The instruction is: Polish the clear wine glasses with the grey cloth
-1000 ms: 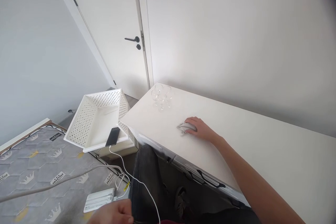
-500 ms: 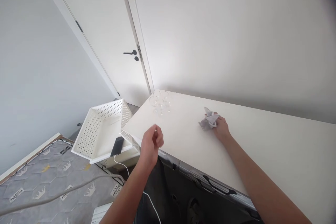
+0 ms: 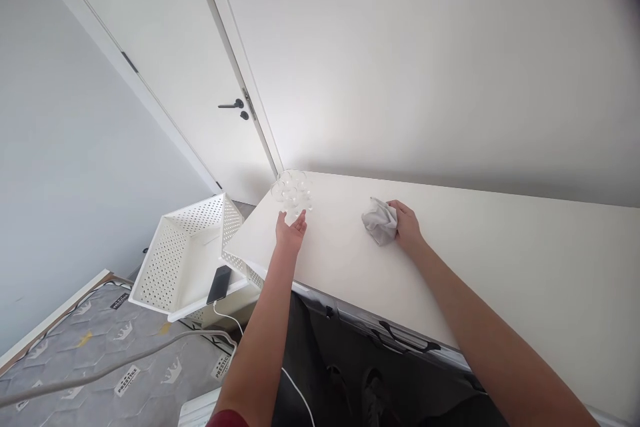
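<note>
A cluster of clear glasses (image 3: 293, 190) stands at the far left corner of the white table (image 3: 450, 260). My left hand (image 3: 290, 232) is stretched out toward them, palm up and fingers apart, just short of the nearest glass and holding nothing. My right hand (image 3: 407, 225) rests on the table further right, its fingers closed on a crumpled grey cloth (image 3: 379, 221) that bulges out to the left of the hand.
A white perforated basket (image 3: 187, 253) sits tilted left of the table, with a black phone (image 3: 219, 284) on its rim and a white cable trailing down. A grey patterned mattress (image 3: 85, 360) lies at lower left. A white door (image 3: 165, 67) with a black handle stands behind.
My left hand rose from my lap and reached forward to the glasses, opening as it went. My right hand gathered the cloth and drew it right, away from the table's front edge.
</note>
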Motion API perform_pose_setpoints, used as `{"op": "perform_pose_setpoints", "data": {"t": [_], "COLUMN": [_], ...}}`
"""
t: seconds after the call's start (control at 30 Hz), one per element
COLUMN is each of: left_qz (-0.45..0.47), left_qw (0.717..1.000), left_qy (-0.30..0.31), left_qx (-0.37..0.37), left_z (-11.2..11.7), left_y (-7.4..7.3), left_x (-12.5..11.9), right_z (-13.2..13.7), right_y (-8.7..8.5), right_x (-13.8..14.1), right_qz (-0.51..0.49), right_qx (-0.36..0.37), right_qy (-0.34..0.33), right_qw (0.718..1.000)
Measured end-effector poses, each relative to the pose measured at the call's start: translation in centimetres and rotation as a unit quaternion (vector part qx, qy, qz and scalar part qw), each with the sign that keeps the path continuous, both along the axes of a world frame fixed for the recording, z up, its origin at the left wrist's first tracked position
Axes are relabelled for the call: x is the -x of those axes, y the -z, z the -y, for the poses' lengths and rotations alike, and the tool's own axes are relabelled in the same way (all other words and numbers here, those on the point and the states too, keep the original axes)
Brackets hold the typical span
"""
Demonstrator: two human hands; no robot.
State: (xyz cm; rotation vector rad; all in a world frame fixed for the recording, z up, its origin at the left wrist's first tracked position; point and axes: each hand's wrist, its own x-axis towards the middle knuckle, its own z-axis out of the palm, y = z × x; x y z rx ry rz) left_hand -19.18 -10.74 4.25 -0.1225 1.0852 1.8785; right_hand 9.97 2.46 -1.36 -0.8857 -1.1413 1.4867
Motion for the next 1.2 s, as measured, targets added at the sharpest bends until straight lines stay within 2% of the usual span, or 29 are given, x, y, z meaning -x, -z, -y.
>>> {"op": "perform_pose_setpoints", "data": {"t": [0.1,0.17,0.27,0.33,0.43,0.57,0.67,0.73,0.87,0.9,0.97,1.07,1.2], "left_qz": [-0.002,-0.006,0.015,0.031,0.025,0.011,-0.027,-0.070,-0.193,-0.216,-0.269,-0.349,-0.363], "left_qw": [0.999,0.998,0.996,0.994,0.993,0.992,0.990,0.984,0.941,0.927,0.907,0.887,0.891], "left_qy": [0.007,0.011,0.023,0.030,0.016,0.009,0.024,0.053,0.176,0.205,0.227,0.229,0.195], "left_qx": [-0.038,-0.057,-0.084,-0.103,-0.118,-0.123,-0.137,-0.154,-0.217,-0.228,-0.230,-0.198,-0.193], "left_z": [-0.8,-1.3,-1.8,-2.1,-2.1,-0.8,0.2,0.2,-2.3,-3.3,-5.4,-7.7,-8.7], "left_y": [0.3,0.4,0.5,0.6,1.0,1.8,1.7,1.2,0.0,0.0,0.6,2.3,3.7], "left_x": [0.5,0.7,0.8,0.7,0.3,-0.6,-2.4,-4.4,-9.8,-11.2,-13.8,-16.5,-17.5], "right_z": [0.0,0.2,0.5,0.5,0.3,-0.5,-1.5,-2.3,-4.0,-4.3,-4.6,-4.2,-2.9], "right_y": [-0.4,-0.7,-0.9,-0.9,-0.6,0.0,0.6,1.1,1.7,1.7,1.5,1.1,0.1], "right_x": [-0.3,-0.7,-1.3,-1.4,-1.2,-0.9,-1.2,-1.6,-2.8,-3.1,-3.5,-3.7,-3.4], "right_qz": [-0.004,-0.012,0.015,0.065,0.094,0.017,-0.025,-0.069,-0.182,-0.195,-0.197,-0.142,-0.036], "right_qx": [0.022,0.026,-0.006,-0.041,-0.056,0.027,0.078,0.078,0.023,0.026,0.040,0.001,-0.088], "right_qy": [-0.013,-0.061,-0.160,-0.175,-0.124,-0.062,-0.004,0.057,0.224,0.256,0.298,0.287,0.180], "right_qw": [1.000,0.998,0.987,0.982,0.986,0.998,0.997,0.993,0.957,0.946,0.933,0.947,0.979]}}
